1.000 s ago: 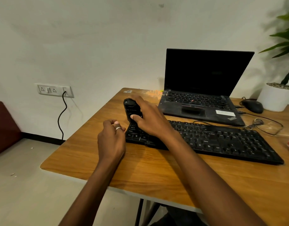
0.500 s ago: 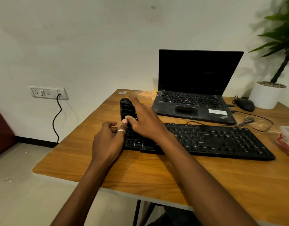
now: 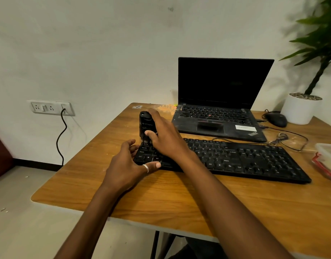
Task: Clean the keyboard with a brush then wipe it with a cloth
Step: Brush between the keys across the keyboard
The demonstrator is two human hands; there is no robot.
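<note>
Head view: the black keyboard (image 3: 245,159) lies across the wooden table (image 3: 161,199), in front of an open laptop (image 3: 222,101) with a dark screen. The right hand (image 3: 166,139) reaches across to the keyboard's left end. Its grip is clamped on a black, stubby-handled brush (image 3: 147,124), thumb on the near face and fingers wrapped behind. The brush stands roughly upright with its lower end down on the far-left keys; the bristles themselves are hidden behind the thumb and too dark to make out. The left hand (image 3: 123,169) holds the keyboard's near-left corner. Its grip is closed on that corner, one ringed finger lying along the front edge and the others curled at the left side.

A mouse (image 3: 276,119) and a white plant pot (image 3: 301,109) sit at the far right, and a red-rimmed container (image 3: 327,161) at the right edge. A wall socket (image 3: 50,108) is on the wall to the left. No cloth is in sight.

This looks like the start of the brushing step, with the tool set at one end and nearly all keys untouched to its right. The next move probably calls for short strokes along the rows towards the right, with the left hand bracing the board so it does not slide. The wipe comes later, and a cloth must be found first.
</note>
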